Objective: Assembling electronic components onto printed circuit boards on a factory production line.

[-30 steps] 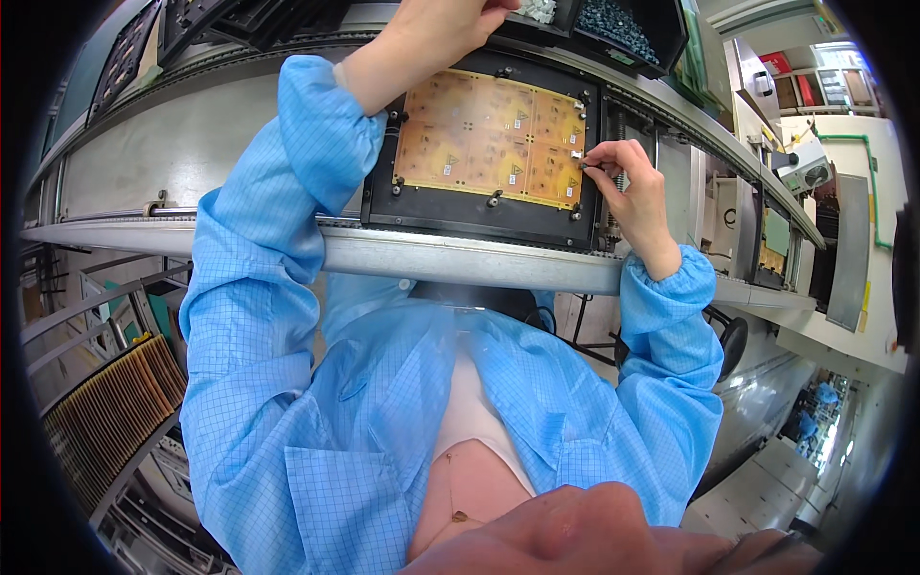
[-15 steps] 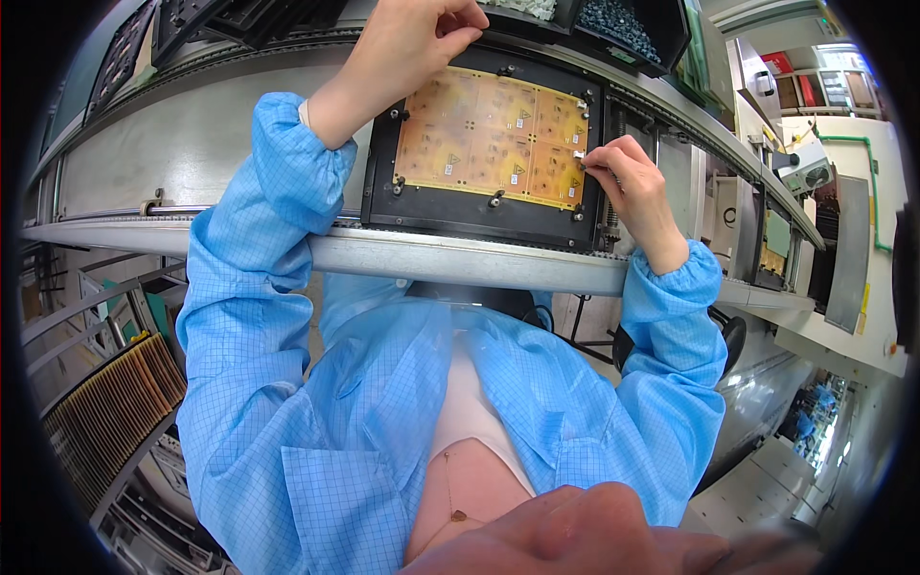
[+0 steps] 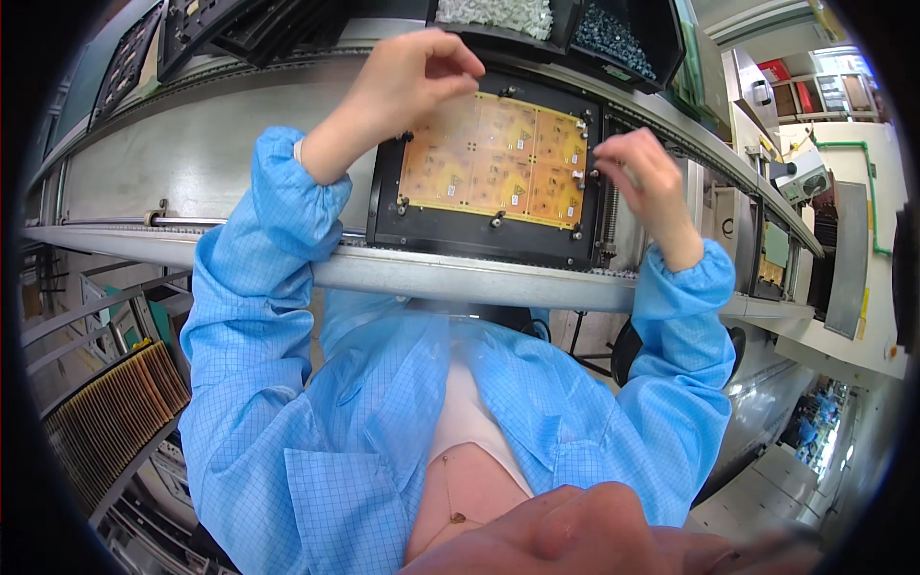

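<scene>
A yellow-orange circuit board panel lies in a black carrier frame, held round its edge by small posts. Two small white connectors stand at its right edge, an upper connector and a lower connector. My left hand hovers above the panel's upper left corner. Its thumb and fingertips are curled together, and anything between them is too small to name. Just right of the lower connector, my right hand is off the board. Slightly blurred, it shows thumb and fingers apart with nothing visible between them.
Beyond the carrier stand a bin of white parts and a black bin of dark blue parts. A metal rail runs along the near side. Black trays are stacked at the far left; a slotted rack of boards stands lower left.
My right hand has drawn away from the lower white connector, which stays on the panel. My left hand has come nearer and slightly left. The view has shifted a little.
</scene>
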`<state>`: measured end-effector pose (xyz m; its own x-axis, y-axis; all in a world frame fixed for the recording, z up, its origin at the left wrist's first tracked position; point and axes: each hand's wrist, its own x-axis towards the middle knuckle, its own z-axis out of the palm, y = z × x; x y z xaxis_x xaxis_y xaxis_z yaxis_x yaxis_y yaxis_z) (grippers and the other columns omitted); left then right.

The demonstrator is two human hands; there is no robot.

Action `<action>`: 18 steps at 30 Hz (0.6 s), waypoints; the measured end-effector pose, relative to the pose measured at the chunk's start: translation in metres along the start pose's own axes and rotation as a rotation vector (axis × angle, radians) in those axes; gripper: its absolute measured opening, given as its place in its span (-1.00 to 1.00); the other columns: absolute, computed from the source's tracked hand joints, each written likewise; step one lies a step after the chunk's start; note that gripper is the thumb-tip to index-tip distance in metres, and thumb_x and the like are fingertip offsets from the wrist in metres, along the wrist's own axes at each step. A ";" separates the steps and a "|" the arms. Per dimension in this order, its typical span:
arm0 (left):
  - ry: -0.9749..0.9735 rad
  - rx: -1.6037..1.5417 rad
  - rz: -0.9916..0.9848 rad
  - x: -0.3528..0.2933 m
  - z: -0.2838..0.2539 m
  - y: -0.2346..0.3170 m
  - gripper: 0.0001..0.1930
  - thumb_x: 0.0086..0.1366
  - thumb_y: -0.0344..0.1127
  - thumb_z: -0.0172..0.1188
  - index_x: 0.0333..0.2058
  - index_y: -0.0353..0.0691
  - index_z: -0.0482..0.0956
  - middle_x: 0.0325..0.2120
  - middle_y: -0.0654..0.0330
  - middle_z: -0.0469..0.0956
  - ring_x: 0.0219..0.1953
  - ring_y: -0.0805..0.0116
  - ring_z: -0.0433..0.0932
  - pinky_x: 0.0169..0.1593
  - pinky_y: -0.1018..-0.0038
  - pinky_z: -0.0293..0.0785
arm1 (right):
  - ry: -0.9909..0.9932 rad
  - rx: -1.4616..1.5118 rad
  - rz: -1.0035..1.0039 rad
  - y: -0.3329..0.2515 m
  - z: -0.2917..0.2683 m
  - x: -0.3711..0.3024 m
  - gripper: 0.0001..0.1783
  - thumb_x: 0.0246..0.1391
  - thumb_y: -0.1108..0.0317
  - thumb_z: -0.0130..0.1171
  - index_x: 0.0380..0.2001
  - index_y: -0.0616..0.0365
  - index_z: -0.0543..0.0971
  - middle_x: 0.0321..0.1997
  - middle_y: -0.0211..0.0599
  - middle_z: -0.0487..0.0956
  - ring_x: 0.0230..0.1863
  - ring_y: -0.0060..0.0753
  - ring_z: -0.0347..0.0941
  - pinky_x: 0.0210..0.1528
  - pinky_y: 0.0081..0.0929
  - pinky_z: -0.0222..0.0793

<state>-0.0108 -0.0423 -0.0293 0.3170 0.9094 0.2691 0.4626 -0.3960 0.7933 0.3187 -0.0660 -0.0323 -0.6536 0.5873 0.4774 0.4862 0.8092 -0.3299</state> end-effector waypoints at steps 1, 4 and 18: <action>-0.039 -0.049 -0.022 -0.003 0.001 0.003 -0.88 0.23 -0.51 0.26 -0.24 -0.33 0.62 -0.34 0.24 0.64 -0.25 0.52 0.62 -0.14 0.59 0.56 | 0.050 -0.043 0.069 0.007 -0.004 0.008 -0.76 -0.06 0.63 0.30 -0.25 0.23 0.58 -0.25 -0.20 0.59 -0.26 -0.19 0.54 -0.21 -0.41 0.48; -0.125 -0.168 -0.098 -0.006 0.007 0.012 -0.88 0.23 -0.56 0.22 -0.25 -0.37 0.61 -0.38 0.23 0.63 -0.28 0.51 0.63 -0.16 0.57 0.56 | 0.166 -0.183 0.126 0.056 -0.010 0.053 -0.81 0.06 0.57 0.22 -0.22 0.19 0.59 -0.18 -0.15 0.60 -0.16 -0.13 0.56 -0.14 -0.40 0.48; -0.147 -0.122 -0.172 0.008 0.021 0.005 -0.86 0.15 -0.40 0.28 -0.31 -0.28 0.64 -0.45 0.16 0.67 -0.38 0.41 0.66 -0.22 0.49 0.58 | -0.283 -0.331 0.537 0.166 0.024 0.134 -0.60 0.26 0.08 0.02 -0.04 0.14 0.58 -0.01 0.04 0.58 0.05 0.12 0.48 0.11 -0.14 0.40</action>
<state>0.0115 -0.0396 -0.0350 0.3630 0.9305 0.0492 0.4194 -0.2103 0.8831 0.2977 0.1476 -0.0427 -0.3774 0.9232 0.0723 0.9068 0.3842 -0.1734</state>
